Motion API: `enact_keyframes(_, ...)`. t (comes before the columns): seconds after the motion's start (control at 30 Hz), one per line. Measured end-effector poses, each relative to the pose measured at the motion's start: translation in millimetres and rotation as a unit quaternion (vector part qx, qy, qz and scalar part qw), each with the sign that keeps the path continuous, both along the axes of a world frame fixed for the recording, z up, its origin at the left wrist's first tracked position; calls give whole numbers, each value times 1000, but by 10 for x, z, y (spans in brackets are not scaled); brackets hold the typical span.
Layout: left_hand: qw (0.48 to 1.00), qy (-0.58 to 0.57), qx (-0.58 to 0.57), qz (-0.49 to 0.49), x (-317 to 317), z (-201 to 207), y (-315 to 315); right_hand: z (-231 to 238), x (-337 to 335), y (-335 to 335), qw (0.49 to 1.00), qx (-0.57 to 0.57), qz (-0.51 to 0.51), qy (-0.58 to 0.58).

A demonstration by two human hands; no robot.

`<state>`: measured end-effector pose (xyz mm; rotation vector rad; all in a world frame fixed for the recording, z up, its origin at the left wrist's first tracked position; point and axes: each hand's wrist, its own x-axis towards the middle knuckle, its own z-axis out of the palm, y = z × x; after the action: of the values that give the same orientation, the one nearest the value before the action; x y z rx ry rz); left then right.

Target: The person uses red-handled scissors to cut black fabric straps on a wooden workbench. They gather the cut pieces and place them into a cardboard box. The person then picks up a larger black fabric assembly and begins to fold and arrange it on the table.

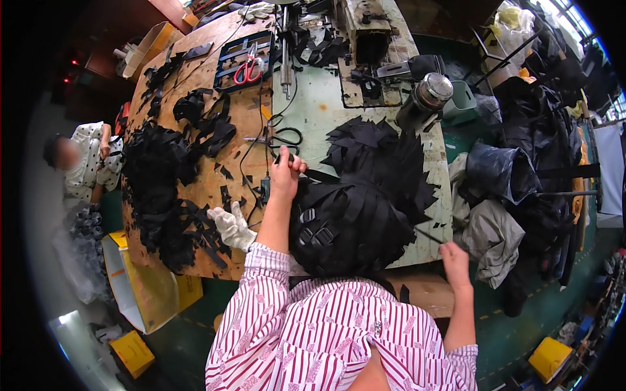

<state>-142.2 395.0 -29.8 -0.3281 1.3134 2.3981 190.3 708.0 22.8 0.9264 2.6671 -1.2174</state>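
A large bundle of black webbing straps point(365, 225), some with plastic buckles, lies on the table edge right in front of me. My left hand point(285, 171) is closed at the bundle's upper left, gripping a black strap point(319, 176) that runs onto the bundle. Out past its lower right side, my right hand point(454, 262) is closed on a thin, taut black strip point(428, 235) coming from the bundle. Whether both hands hold one and the same strap is hidden by the bundle. Black-handled scissors point(287, 138) lie just beyond my left hand.
Beside my left forearm lies a white work glove point(233, 226). Heaps of black straps point(156, 169) cover the table's left. Red-handled scissors point(248, 70) rest in a tray point(225, 75). A thermos point(427, 101) stands far right, near a machine point(365, 32). Another person point(88, 159) sits at left.
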Motion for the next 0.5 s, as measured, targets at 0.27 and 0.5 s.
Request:
enact_keyframes(0.27, 989, 90, -5, -118, 475, 602, 516, 701, -1194, -624, 900, -339, -39, 271)
enact_keyframes(0.5, 998, 22, -12, 65, 193, 252, 337, 285, -1246, -580, 783, -513, -129, 327)
